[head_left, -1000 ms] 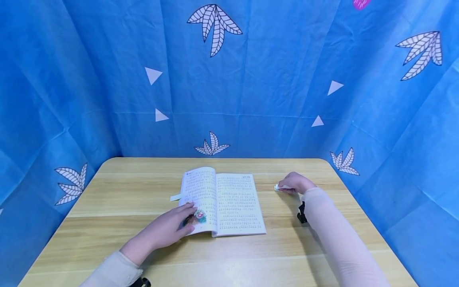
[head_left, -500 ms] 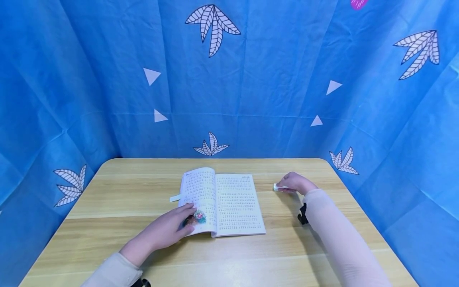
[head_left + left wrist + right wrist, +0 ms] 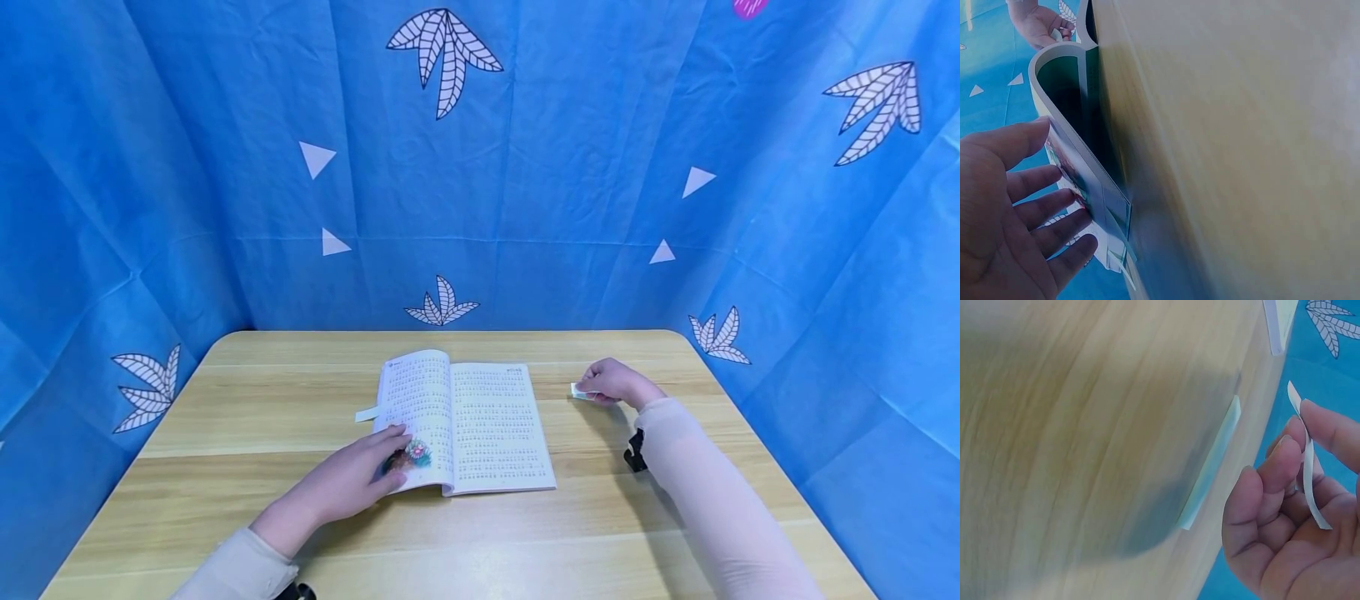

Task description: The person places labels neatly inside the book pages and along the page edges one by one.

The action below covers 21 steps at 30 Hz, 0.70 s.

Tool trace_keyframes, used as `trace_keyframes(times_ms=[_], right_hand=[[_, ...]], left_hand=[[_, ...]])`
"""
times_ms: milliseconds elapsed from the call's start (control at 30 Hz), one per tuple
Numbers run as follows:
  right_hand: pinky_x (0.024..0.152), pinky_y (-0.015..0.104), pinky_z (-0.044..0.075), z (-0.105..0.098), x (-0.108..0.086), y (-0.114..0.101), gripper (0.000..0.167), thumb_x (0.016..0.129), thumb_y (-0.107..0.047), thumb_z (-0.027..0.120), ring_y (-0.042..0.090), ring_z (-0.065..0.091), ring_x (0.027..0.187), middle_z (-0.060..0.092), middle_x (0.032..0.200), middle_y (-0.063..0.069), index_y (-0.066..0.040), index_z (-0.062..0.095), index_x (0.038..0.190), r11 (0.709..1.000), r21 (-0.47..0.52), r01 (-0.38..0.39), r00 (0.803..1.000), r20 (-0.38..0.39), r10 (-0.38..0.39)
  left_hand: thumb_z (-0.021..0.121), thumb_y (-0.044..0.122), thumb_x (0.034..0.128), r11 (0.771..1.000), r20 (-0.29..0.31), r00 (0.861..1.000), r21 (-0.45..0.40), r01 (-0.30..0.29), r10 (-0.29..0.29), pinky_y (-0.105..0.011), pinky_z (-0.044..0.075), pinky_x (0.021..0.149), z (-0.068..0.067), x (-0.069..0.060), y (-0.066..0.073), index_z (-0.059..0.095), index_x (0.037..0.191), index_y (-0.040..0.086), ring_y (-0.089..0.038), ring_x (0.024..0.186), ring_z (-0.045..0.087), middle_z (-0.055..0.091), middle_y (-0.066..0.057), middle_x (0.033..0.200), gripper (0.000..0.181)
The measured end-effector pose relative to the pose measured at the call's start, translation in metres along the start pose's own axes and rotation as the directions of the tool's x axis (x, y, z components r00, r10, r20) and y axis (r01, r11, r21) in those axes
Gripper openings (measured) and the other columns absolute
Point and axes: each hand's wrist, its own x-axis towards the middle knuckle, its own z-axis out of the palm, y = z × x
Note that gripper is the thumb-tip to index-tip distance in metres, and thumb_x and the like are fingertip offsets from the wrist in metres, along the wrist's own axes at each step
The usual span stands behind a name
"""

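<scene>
An open book point(image 3: 498, 425) with printed text lies on the wooden table, its left page arched up. My left hand point(image 3: 356, 475) rests on that page's lower left with fingers spread, beside a coloured picture point(image 3: 417, 452). From the book's left edge sticks out a pale paper strip point(image 3: 367, 413); the left wrist view shows two thin strip ends point(image 3: 1121, 234) there. Right of the book, my right hand point(image 3: 617, 382) pinches a narrow curved paper strip point(image 3: 1310, 478) between thumb and fingers. Below it, a second pale greenish strip point(image 3: 1211, 464) lies on the table.
The light wooden table point(image 3: 495, 550) has rounded far corners. A blue curtain point(image 3: 487, 183) with leaf and triangle prints hangs behind it and along both sides. A black wrist strap point(image 3: 634, 451) shows at the right sleeve.
My right hand has shifted very slightly, still pinching the paper strip. The left hand and the book look the same.
</scene>
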Motion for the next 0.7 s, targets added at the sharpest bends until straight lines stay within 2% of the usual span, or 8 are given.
trace_keyframes(times_ms=[200, 433, 700], right_hand=[[0.054, 0.023, 0.037, 0.001, -0.002, -0.005, 0.016, 0.097, -0.014, 0.066, 0.009, 0.041, 0.054, 0.057, 0.069, 0.002, 0.002, 0.065, 0.094, 1.000, -0.002, 0.013, 1.000, -0.008, -0.013], [0.061, 0.029, 0.043, 0.004, -0.002, -0.008, 0.017, 0.096, -0.016, 0.069, 0.010, 0.041, 0.053, 0.056, 0.066, 0.001, 0.000, 0.066, 0.091, 1.000, -0.011, 0.029, 0.999, -0.029, -0.029], [0.057, 0.027, 0.040, 0.011, -0.002, -0.013, 0.018, 0.094, -0.014, 0.071, 0.009, 0.039, 0.052, 0.053, 0.062, -0.002, -0.001, 0.066, 0.083, 0.997, -0.016, 0.077, 0.997, -0.030, -0.078]], left_hand=[[0.065, 0.037, 0.0981, 1.000, 0.001, 1.000, -0.001, 0.000, 0.000, -0.050, 0.036, 0.114, 0.000, 0.000, 0.000, 0.053, 0.146, 0.008, -0.031, 0.143, 0.038, 0.042, -0.010, 0.155, 0.056], [0.065, 0.037, 0.0981, 1.000, -0.005, 1.000, 0.002, -0.005, 0.005, -0.050, 0.036, 0.114, 0.001, 0.000, -0.001, 0.052, 0.146, 0.008, -0.031, 0.143, 0.038, 0.042, -0.010, 0.156, 0.057], [0.065, 0.037, 0.0981, 1.000, -0.003, 1.000, 0.000, -0.001, 0.001, -0.050, 0.036, 0.114, 0.001, 0.000, -0.002, 0.053, 0.146, 0.009, -0.031, 0.143, 0.038, 0.042, -0.010, 0.156, 0.057]])
